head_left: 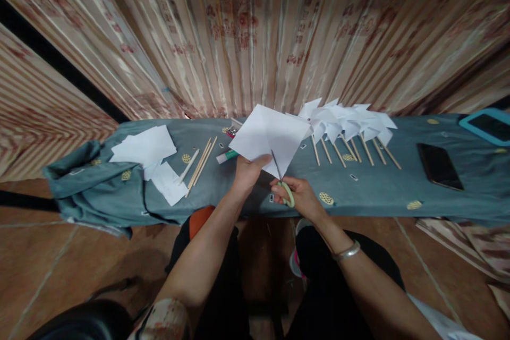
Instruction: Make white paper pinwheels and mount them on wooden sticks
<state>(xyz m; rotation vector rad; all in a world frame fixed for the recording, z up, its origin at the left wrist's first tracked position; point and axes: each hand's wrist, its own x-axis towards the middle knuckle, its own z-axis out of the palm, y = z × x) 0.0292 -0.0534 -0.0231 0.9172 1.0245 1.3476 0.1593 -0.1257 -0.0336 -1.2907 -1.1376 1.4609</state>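
White paper fills the middle: a square sheet (pixel 274 130), held up corner-on over the near part of the cloth-covered table (pixel 378 186). The person's L hand (pixel 251 171) is clamped on its lower-left edge, thumb on top. R hand (pixel 297 195) grips scissors w/ green handles (pixel 289 197); one dark blade lies over the sheet from the near corner twd its centre, the other can't be seen. Hands are apart, close either side of that corner; silver bangle (pixel 347 251) on R wrist.

To the R, a row of white paper pinwheels (pixel 346 119) on wooden sticks, overlapping; beyond them a dark phone (pixel 440 166) & a blue-framed tablet (pixel 486 126). On the L, loose sticks (pixel 203 167), approx. parallel, btwn a glue stick (pixel 227 156) & a paper pile (pixel 145 143). Patterned curtain (pixel 247 21) hangs behind.
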